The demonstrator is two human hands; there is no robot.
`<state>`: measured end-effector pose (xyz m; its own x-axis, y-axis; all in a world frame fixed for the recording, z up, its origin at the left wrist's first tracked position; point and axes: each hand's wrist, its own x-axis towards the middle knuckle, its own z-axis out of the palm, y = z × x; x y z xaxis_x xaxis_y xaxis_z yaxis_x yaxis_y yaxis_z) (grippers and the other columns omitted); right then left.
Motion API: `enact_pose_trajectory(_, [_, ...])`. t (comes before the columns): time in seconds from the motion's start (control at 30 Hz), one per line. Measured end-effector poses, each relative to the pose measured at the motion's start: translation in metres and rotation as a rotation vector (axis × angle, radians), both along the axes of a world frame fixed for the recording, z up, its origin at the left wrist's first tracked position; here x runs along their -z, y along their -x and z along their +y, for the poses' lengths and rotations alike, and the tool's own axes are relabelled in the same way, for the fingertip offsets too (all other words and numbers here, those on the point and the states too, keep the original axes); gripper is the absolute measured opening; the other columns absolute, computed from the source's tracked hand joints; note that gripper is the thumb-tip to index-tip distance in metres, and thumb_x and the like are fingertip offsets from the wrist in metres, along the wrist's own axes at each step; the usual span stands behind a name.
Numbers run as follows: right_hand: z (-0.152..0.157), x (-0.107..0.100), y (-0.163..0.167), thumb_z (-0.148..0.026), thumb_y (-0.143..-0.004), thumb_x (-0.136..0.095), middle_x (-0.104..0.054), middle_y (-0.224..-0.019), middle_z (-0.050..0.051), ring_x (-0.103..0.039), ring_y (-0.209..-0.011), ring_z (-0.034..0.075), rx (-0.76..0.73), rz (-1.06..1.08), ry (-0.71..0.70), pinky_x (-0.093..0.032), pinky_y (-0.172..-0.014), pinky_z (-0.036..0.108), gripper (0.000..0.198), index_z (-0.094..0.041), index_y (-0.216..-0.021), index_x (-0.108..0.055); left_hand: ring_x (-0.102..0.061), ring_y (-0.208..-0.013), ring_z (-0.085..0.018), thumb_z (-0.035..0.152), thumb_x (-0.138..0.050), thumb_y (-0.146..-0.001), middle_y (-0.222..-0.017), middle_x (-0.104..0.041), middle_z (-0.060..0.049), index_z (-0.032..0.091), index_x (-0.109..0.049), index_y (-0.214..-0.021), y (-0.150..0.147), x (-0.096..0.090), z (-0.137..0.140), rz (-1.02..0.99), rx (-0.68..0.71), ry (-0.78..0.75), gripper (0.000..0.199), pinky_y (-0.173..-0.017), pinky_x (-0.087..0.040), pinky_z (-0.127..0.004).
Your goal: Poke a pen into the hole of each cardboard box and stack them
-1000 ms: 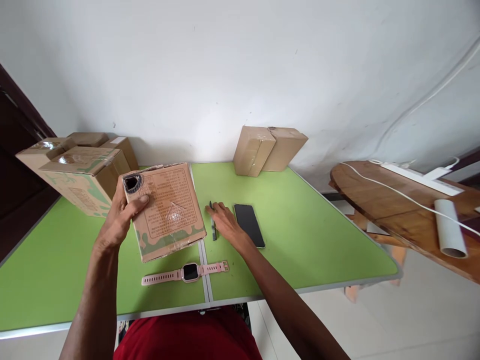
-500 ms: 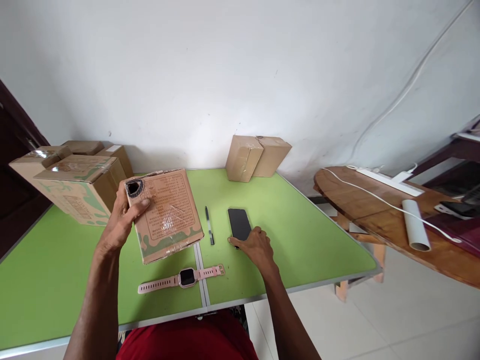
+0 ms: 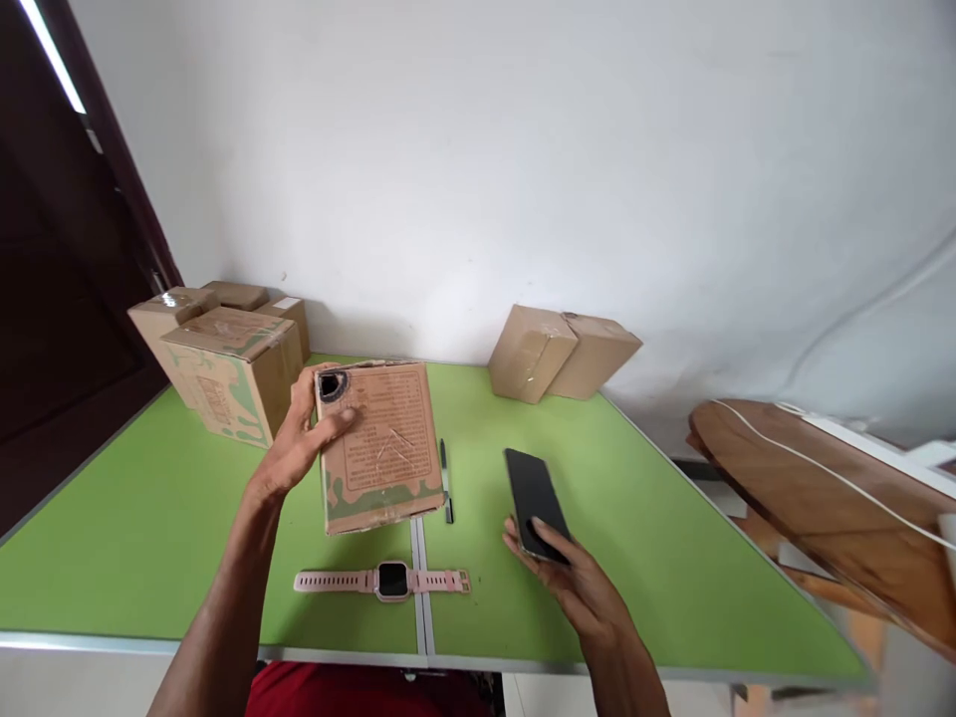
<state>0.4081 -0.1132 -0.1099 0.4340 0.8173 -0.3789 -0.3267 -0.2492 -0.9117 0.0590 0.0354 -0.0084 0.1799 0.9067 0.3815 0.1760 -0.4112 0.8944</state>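
Note:
My left hand (image 3: pixel 303 433) grips a cardboard box (image 3: pixel 388 438) by its left side, thumb on the printed face just below a dark-edged hole in the corner. The box is held tilted above the table, its printed face toward me. In my right hand (image 3: pixel 572 568) is a black smartphone (image 3: pixel 534 493), held by its lower end with the thumb over the dark screen. A pink smartwatch (image 3: pixel 392 581) lies stretched out flat near the front edge. Just right of the box lies a pen (image 3: pixel 446 483), partly hidden by it.
Several cardboard boxes (image 3: pixel 224 368) stand at the back left of the green table (image 3: pixel 627 558). Two more boxes (image 3: pixel 534 354) lean together by the wall. A wooden side table (image 3: pixel 807 478) on the right carries a white cable (image 3: pixel 822 463) and a power strip (image 3: pixel 873 448).
My right hand has lifted the phone off the table, its thumb now over the screen. My left hand still holds the box. The view has shifted left.

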Motion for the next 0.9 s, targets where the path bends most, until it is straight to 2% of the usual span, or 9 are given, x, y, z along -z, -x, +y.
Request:
enact_pose_trajectory(0.1, [-0.012, -0.025, 0.002, -0.016, -0.078, -0.084, -0.085, -0.121, 0.010, -0.083, -0.110, 0.025, 0.070, 0.324, -0.148, -0.071, -0.101, 0.041, 0.032, -0.018, -0.110, -0.080, -0.050, -0.140, -0.039, 0.056, -0.071, -0.089, -0.138, -0.058, -0.010, 0.028, -0.055, -0.135, -0.003, -0.002, -0.002, -0.017, 0.077, 0.060, 0.056, -0.120, -0.042, -0.058])
enact_pose_trajectory(0.2, [-0.012, -0.059, 0.018, -0.012, -0.080, -0.087, -0.083, -0.132, 0.010, -0.084, -0.109, 0.025, 0.058, 0.494, -0.282, -0.073, -0.090, 0.037, 0.039, -0.021, -0.117, -0.083, -0.050, -0.140, -0.040, 0.056, -0.071, -0.087, -0.140, -0.056, -0.011, 0.028, -0.051, -0.137, -0.005, -0.005, -0.004, -0.017, 0.100, 0.083, 0.061, -0.119, -0.042, -0.059])
enact_pose_trajectory(0.27, [-0.005, -0.084, 0.038, -0.017, -0.080, -0.093, -0.085, -0.126, 0.010, -0.085, -0.103, 0.027, -0.042, 0.504, -0.391, -0.073, -0.078, 0.035, 0.037, -0.024, -0.115, -0.085, -0.049, -0.141, -0.040, 0.056, -0.071, -0.086, -0.140, -0.056, -0.011, 0.028, -0.051, -0.138, -0.006, -0.006, -0.006, -0.001, 0.100, 0.081, 0.062, -0.120, -0.041, -0.060])
enact_pose_trajectory(0.33, [0.005, -0.107, 0.064, -0.023, -0.082, -0.095, -0.087, -0.119, 0.010, -0.084, -0.096, 0.026, -0.210, 0.527, -0.504, -0.071, -0.070, 0.032, 0.030, -0.026, -0.111, -0.087, -0.047, -0.141, -0.040, 0.056, -0.072, -0.085, -0.140, -0.055, -0.011, 0.028, -0.052, -0.137, -0.006, -0.009, -0.008, 0.017, 0.090, 0.063, 0.062, -0.121, -0.039, -0.060])
enact_pose_trajectory(0.43, [0.024, -0.129, 0.105, -0.037, -0.089, -0.093, -0.087, -0.114, 0.009, -0.082, -0.092, 0.024, -0.511, 0.615, -0.604, -0.069, -0.072, 0.033, 0.028, -0.025, -0.114, -0.088, -0.048, -0.141, -0.039, 0.056, -0.073, -0.085, -0.140, -0.054, -0.011, 0.028, -0.052, -0.137, -0.007, -0.011, -0.011, 0.024, 0.089, 0.068, 0.062, -0.120, -0.040, -0.059])
enact_pose_trajectory(0.53, [0.040, -0.133, 0.138, -0.066, -0.094, -0.082, -0.086, -0.115, 0.013, -0.082, -0.093, 0.026, -0.709, 0.704, -0.609, -0.068, -0.076, 0.035, 0.054, -0.020, -0.122, -0.086, -0.049, -0.140, -0.038, 0.054, -0.072, -0.086, -0.140, -0.054, -0.010, 0.028, -0.052, -0.138, -0.007, -0.010, -0.011, 0.008, 0.108, 0.081, 0.061, -0.121, -0.039, -0.059])
enact_pose_trajectory(0.63, [0.049, -0.125, 0.159, -0.083, -0.095, -0.066, -0.085, -0.115, 0.017, -0.081, -0.091, 0.027, -0.769, 0.761, -0.573, -0.067, -0.076, 0.036, 0.077, -0.015, -0.124, -0.085, -0.046, -0.143, -0.038, 0.050, -0.073, -0.085, -0.137, -0.055, -0.010, 0.029, -0.056, -0.137, -0.008, -0.006, -0.010, -0.011, 0.114, 0.034, 0.059, -0.126, -0.034, -0.058])
enact_pose_trajectory(0.8, [0.052, -0.110, 0.168, -0.079, -0.099, -0.065, -0.085, -0.116, 0.017, -0.082, -0.094, 0.028, -0.798, 0.799, -0.519, -0.067, -0.079, 0.038, 0.074, -0.013, -0.127, -0.083, -0.050, -0.138, -0.039, 0.057, -0.081, -0.079, -0.128, -0.059, -0.009, 0.028, -0.060, -0.137, -0.009, -0.005, -0.010, -0.067, 0.096, 0.037, 0.068, -0.126, -0.037, -0.061])
enact_pose_trajectory(0.9, [0.051, -0.109, 0.169, -0.077, -0.099, -0.066, -0.085, -0.115, 0.017, -0.083, -0.092, 0.029, -0.797, 0.806, -0.517, -0.068, -0.079, 0.038, 0.072, -0.013, -0.127, -0.083, -0.052, -0.136, -0.039, 0.059, -0.082, -0.078, -0.127, -0.062, -0.009, 0.028, -0.064, -0.132, -0.012, -0.006, -0.011, -0.078, 0.090, 0.015, 0.065, -0.123, -0.041, -0.062])
